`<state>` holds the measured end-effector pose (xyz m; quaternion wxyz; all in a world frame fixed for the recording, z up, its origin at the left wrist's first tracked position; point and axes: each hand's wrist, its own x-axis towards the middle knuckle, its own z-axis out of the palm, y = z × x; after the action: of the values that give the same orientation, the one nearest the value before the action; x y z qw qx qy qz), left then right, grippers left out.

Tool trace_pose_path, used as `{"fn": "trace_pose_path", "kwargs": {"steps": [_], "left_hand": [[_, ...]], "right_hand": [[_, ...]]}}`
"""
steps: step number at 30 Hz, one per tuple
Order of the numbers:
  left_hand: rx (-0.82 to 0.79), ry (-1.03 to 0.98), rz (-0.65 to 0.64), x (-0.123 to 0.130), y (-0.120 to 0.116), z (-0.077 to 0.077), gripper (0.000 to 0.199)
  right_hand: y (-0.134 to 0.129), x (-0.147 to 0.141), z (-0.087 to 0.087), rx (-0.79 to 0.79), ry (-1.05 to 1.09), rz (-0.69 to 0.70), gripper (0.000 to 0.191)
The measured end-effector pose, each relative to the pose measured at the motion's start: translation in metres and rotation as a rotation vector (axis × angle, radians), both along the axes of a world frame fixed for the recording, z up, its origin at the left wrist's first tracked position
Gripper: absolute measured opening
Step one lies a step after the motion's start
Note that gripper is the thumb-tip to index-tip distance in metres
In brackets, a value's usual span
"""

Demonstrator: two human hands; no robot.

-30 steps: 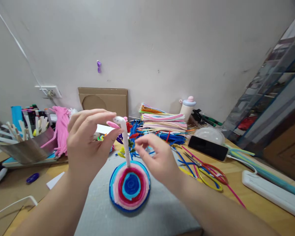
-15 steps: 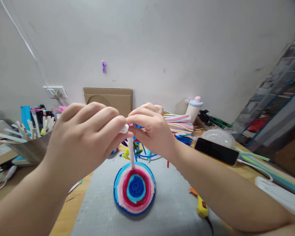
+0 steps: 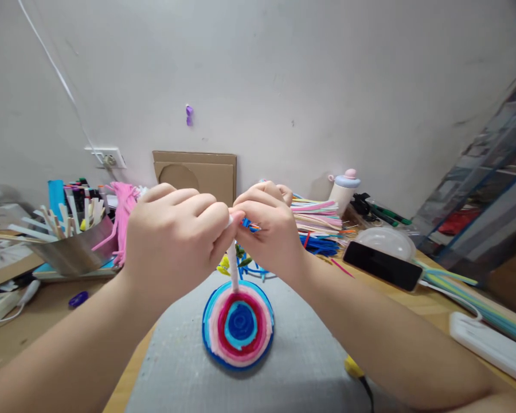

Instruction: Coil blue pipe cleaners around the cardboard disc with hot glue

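Note:
A round disc (image 3: 241, 353) covered in fuzzy rings of blue, light blue, pink and red lies on the grey mat. From its far part a white fuzzy stem (image 3: 234, 268) rises. My left hand (image 3: 178, 238) is closed round the stem's top, and a bit of white shows by the thumb. Touching it at the fingertips, my right hand (image 3: 266, 223) is pinched closed. What those right fingers hold is hidden. Behind the stem are yellow pieces (image 3: 223, 265) and green leaf-like pieces (image 3: 243, 261), partly covered by my hands.
Bundled pipe cleaners (image 3: 316, 215) lie behind my right hand. A black phone (image 3: 382, 265) rests by a clear round lid (image 3: 387, 242). A yellow-handled tool (image 3: 351, 367) lies near my right forearm. At left stands a metal holder (image 3: 79, 249) full of sticks, beside pink strands (image 3: 121, 223).
My hands have drawn closer together, and the white end at my left fingertips is now mostly covered. The view has shifted slightly left, bringing more pink strands into sight.

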<state>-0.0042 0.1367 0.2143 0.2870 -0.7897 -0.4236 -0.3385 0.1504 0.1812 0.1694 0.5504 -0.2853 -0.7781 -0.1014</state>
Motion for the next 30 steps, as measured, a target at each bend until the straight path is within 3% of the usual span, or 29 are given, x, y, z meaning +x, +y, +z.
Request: {"fn": "trace_pose_path", "kwargs": {"steps": [6, 11, 14, 16, 19, 22, 25, 30], "left_hand": [[0.223, 0.122, -0.039, -0.010, 0.002, -0.014, 0.034], [0.224, -0.232, -0.178, -0.019, -0.011, -0.049, 0.030], [0.076, -0.456, -0.153, -0.024, -0.022, -0.085, 0.021], [-0.095, -0.579, -0.052, -0.026, -0.026, -0.110, 0.012], [-0.361, -0.661, 0.081, -0.026, -0.026, -0.146, 0.009], [-0.511, -0.660, 0.064, -0.022, -0.020, -0.168, 0.012], [-0.489, -0.676, 0.047, -0.016, -0.009, -0.168, 0.016], [-0.377, -0.726, 0.043, -0.002, 0.020, -0.141, 0.022]], "right_hand": [[0.004, 0.008, -0.003, -0.013, -0.018, 0.090, 0.031], [-0.002, 0.011, 0.001, -0.007, -0.053, 0.105, 0.024], [-0.006, 0.009, 0.008, 0.029, -0.111, 0.084, 0.015], [-0.007, 0.008, 0.014, 0.056, -0.192, 0.045, 0.014], [-0.005, 0.009, 0.022, 0.096, -0.324, -0.016, 0.018], [0.000, 0.014, 0.026, 0.145, -0.434, -0.033, 0.022], [0.006, 0.019, 0.027, 0.175, -0.463, -0.004, 0.025], [0.011, 0.022, 0.027, 0.148, -0.423, 0.072, 0.027]]}}
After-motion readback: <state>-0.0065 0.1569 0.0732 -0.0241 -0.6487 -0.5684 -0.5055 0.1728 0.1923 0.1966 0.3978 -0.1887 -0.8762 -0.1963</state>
